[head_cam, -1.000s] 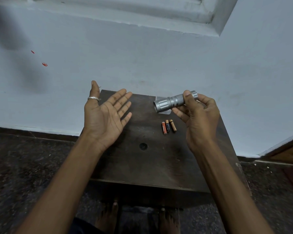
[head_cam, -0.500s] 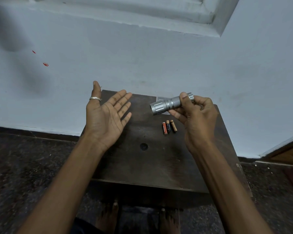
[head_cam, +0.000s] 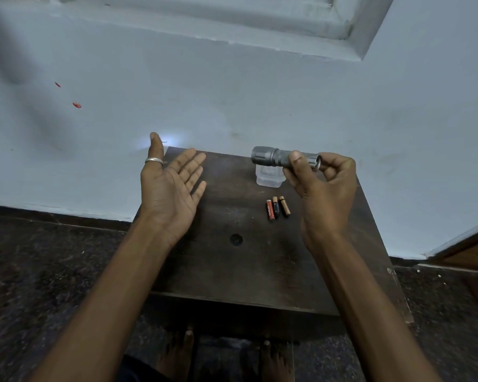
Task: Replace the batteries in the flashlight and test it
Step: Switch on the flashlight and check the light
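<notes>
Above the far edge of the table point(head_cam: 232, 271), the right hand point(head_cam: 323, 194) holds the flashlight point(head_cam: 276, 158) clear of the surface. Grip: thumb laid over the barrel, fingers curled behind and under the tail end, closed firmly round it. Whether a finger sits on a tail switch cannot be told.

Long axis: nearly level, running left to right across the view. Head to the left, tail in the right hand.

Left hand point(head_cam: 171, 186): spread flat, palm turned up and toward the flashlight, fingers straight, holding nothing. Ring point(head_cam: 154, 160) on the thumb. It stands in line with the head but well apart from it, over the table's far left corner.

A pale bright patch point(head_cam: 169, 141) shows on the wall point(head_cam: 232, 106) just behind the left thumb tip. It reads as the beam, so the lamp is likely on and the test is the step in hand, late in the task.

Three batteries point(head_cam: 277, 207) lie side by side on the table, near side of the flashlight, long axes pointing away from the person. Probably the old set. A clear box point(head_cam: 268, 179) sits under the barrel.

What the next move turns on: the head aims past the left palm, and the light lands beyond the thumb. Putting it on the palm would take a slight turn of the right wrist, or a shift of the left hand into the line.
</notes>
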